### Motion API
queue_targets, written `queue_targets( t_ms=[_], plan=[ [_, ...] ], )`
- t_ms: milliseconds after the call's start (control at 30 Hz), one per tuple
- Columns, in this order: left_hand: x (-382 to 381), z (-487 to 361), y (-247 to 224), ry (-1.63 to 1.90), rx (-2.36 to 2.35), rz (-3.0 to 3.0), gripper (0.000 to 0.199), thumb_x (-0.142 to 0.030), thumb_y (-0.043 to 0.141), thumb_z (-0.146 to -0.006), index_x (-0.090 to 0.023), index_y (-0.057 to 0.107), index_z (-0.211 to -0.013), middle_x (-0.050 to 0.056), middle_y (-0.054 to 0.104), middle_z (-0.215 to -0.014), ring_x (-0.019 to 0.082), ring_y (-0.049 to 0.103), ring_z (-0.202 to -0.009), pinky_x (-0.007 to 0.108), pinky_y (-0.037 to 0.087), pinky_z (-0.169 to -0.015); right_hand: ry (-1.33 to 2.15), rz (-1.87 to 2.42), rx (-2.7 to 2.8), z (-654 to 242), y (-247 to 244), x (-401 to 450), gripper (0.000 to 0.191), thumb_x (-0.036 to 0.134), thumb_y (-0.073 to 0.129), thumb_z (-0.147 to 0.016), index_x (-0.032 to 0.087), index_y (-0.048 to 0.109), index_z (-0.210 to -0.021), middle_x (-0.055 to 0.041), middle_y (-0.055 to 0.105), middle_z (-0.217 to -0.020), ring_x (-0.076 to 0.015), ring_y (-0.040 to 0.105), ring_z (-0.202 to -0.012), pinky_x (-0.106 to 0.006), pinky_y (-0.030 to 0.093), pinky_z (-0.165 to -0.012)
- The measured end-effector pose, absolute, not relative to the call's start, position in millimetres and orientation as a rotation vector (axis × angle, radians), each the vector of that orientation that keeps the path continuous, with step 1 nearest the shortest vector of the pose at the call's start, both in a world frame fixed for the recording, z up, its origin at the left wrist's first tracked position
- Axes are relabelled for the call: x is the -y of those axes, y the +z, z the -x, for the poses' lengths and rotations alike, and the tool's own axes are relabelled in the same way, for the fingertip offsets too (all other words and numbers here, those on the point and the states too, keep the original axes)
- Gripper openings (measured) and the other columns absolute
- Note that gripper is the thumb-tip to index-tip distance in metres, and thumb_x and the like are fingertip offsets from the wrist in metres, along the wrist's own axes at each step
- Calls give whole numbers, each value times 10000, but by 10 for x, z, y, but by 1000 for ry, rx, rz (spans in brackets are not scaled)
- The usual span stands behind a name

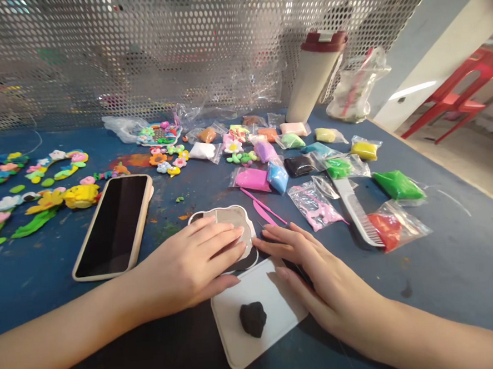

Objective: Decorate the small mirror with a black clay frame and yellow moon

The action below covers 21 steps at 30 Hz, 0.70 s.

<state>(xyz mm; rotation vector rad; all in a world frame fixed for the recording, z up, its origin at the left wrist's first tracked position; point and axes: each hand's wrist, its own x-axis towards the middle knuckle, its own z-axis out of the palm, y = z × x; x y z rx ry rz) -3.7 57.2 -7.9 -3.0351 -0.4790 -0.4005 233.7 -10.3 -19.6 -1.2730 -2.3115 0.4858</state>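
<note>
My left hand (193,263) lies flat, fingers together, on a cloud-shaped beige plaque with a white rim (229,219), which has a black layer (247,261) beneath it. My right hand (314,275) rests beside the plaque, its fingertips close to the plaque's right edge. A dark object (297,270) shows under that hand, partly hidden. Below both hands lies a white plastic board (271,311) carrying a lump of black clay (253,319). A black-screened phone in a beige case (113,226) lies left of my left hand. Two thin pink tools (262,206) lie just above the plaque.
Several opened bags of coloured clay (257,179) and a white comb (357,214) cover the blue tabletop (455,261). Finished clay flowers (50,196) lie at the left. A perforated metal screen (138,57) and a red-lidded bottle (317,74) stand behind. A red chair (453,94) stands beyond the right edge.
</note>
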Motion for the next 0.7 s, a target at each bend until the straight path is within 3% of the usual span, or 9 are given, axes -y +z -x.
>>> queue_targets(
  t_ms=[233,467,700],
  plan=[
    [-670,79,-36,-309,362,3115,376,-282,493,-922,-127,543,-1261,149,587,-1256,295,501,-1202,475,414,-1029,525,1271,2308,-2337,-179,91,462,167,387,-948,243,203,-1365,-83,618,-1289,-217,538,-1243,-533,410,-1059],
    [-694,94,-14,-308,350,3123,370,-269,477,-927,-141,528,-1270,159,566,-1268,299,484,-1215,485,424,-1015,512,1301,2337,-2341,-159,104,414,187,382,-955,241,241,-1340,-84,598,-1313,-236,494,-1286,-538,422,-1050],
    [-748,105,7,-224,269,3160,470,-434,466,-930,-137,519,-1290,174,536,-1304,313,453,-1245,482,403,-1039,502,1306,2347,-2343,-154,105,389,199,381,-954,260,264,-1320,-68,598,-1314,-233,491,-1288,-537,439,-1035]
  ],
)
